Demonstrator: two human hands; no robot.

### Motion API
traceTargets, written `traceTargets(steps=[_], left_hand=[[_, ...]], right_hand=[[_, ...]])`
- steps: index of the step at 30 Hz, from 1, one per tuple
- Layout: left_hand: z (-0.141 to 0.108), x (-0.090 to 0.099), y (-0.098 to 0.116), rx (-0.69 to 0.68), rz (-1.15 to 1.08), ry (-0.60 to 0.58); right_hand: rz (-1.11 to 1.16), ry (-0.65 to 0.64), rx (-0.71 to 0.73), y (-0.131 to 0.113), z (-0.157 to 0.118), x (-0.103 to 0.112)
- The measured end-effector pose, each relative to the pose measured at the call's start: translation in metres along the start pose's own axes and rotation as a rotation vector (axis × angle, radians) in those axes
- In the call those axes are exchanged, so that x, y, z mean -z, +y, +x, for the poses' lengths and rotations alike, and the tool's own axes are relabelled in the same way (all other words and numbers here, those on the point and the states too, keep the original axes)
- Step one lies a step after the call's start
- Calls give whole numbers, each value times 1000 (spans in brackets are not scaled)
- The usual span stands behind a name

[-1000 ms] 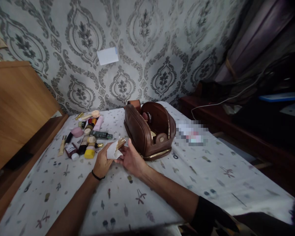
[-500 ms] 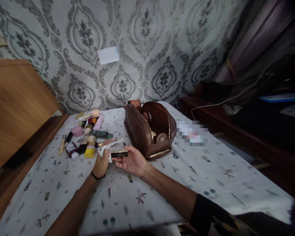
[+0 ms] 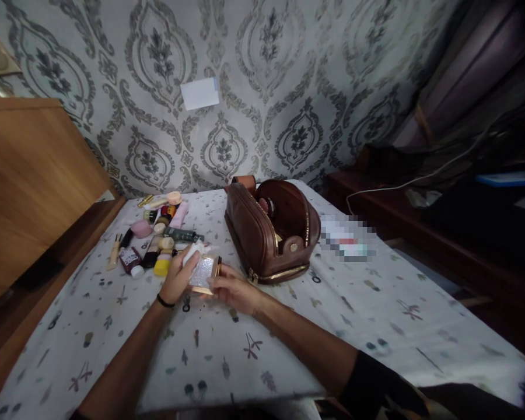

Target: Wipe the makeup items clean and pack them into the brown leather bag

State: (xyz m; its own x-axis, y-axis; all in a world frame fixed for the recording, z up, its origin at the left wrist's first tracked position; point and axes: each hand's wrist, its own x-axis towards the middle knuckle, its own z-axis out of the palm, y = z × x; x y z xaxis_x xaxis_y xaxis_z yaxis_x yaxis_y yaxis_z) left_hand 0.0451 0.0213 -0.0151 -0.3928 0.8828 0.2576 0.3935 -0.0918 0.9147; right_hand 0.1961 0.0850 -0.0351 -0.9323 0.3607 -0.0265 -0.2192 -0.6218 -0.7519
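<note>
Both hands are in front of the brown bag, around a silver glittery compact (image 3: 202,272) with gold edges, its sparkling face turned up. My left hand (image 3: 175,281) is closed on a crumpled white wipe (image 3: 194,251) and presses it against the compact's left side. From the right, the fingers of my right hand (image 3: 240,291) grip the compact's edge. Close behind my left hand lie a dark green tube (image 3: 179,234) and a yellow-capped jar (image 3: 161,266). The open brown leather toiletry bag (image 3: 251,233) stands just beyond my right hand, with a round item inside.
Several cosmetics are grouped at the left, among them a pink jar (image 3: 140,228), a pink tube (image 3: 180,214) and a dark red bottle (image 3: 130,259). A wooden cabinet (image 3: 39,163) borders the patterned cloth (image 3: 289,344) on the left. A pixelated item (image 3: 347,238) lies right of the bag.
The compact has been tilted so its glittery face shows more, where its dark edge faced me before. My hands have turned with it. The view has shifted slightly.
</note>
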Motion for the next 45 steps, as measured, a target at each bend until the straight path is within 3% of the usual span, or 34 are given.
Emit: traceTargets(steps=[5, 7, 10, 14, 18, 26, 30, 35, 38, 41, 45], left_hand=[[-7, -6, 1, -415, 388, -128], [-10, -8, 2, -490, 427, -166], [-13, -10, 5, -558, 496, -206], [-15, -13, 7, -579, 610, -205], [-14, -17, 4, -544, 632, -91], [-9, -6, 0, -399, 544, 215], [-6, -2, -5, -389, 559, 287], [-5, -7, -12, -390, 557, 229], [-6, -11, -16, -398, 548, 178], [-6, -13, -22, -415, 562, 168], [-5, -12, -34, -438, 601, 180]], right_hand=[[-277, 56, 140, 5, 2, 0], [-337, 77, 172, 5, 2, -2], [-200, 98, 165, 4, 3, -5], [133, 129, 161, 0, 4, -5], [281, 157, 175, -10, 4, -1], [-5, 178, 288, -27, -5, -16], [-309, 195, 438, -67, -24, -25], [-729, 306, 628, -154, -52, -26], [-842, 401, 625, -193, -62, -16], [-840, 416, 571, -209, -66, -1], [-966, 496, 513, -213, -67, 17]])
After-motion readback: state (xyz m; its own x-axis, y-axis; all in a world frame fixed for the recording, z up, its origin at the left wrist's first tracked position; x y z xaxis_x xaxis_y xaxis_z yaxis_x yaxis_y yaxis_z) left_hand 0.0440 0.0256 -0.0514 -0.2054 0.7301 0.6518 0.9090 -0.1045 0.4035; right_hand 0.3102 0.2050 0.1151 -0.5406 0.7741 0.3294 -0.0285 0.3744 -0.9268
